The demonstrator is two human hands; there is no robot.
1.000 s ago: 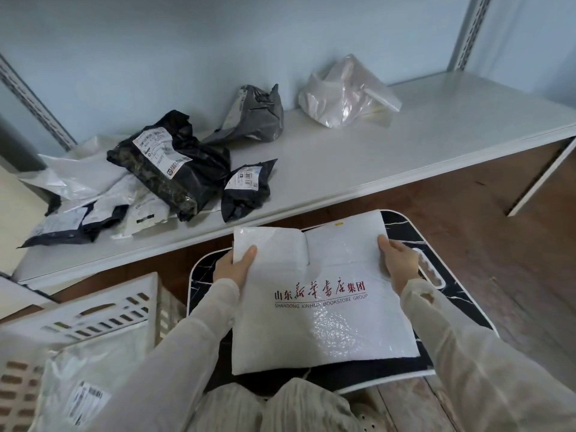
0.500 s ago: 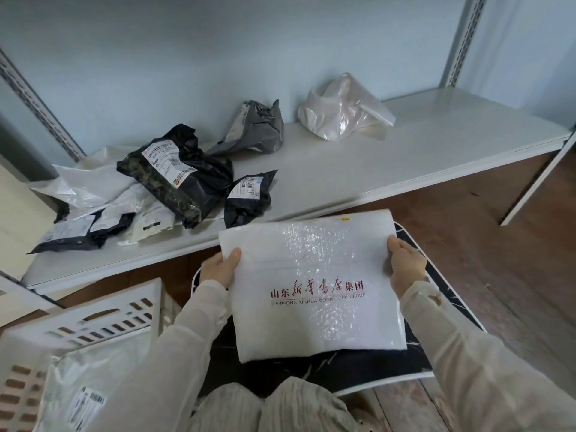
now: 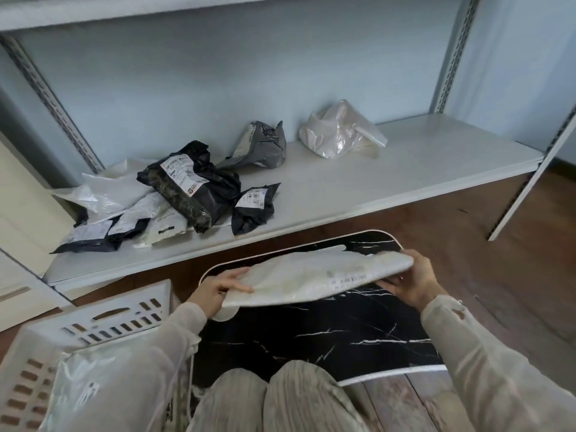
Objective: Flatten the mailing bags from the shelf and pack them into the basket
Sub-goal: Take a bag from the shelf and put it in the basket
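A white bubble mailing bag (image 3: 314,275) hangs nearly flat and edge-on above the black marble-patterned lap table (image 3: 327,335). My left hand (image 3: 218,288) grips its left end and my right hand (image 3: 411,282) grips its right end. A white slotted basket (image 3: 103,325) stands at the lower left with a clear flattened bag (image 3: 93,378) inside. On the white shelf (image 3: 358,188) lie a large black bag (image 3: 190,185), a small black bag (image 3: 254,204), a grey bag (image 3: 258,146), a translucent white bag (image 3: 339,134) and several flat white and dark bags (image 3: 115,210) at the left.
The shelf's metal uprights (image 3: 526,188) stand at the right on a wooden floor (image 3: 514,275). A cream cabinet (image 3: 21,232) is at the far left. My knees (image 3: 280,397) sit under the lap table's near edge.
The white mailer has been lifted off the lap table and turned over, its printed face no longer up. Both hands kept hold of its ends. My view tilted upward.
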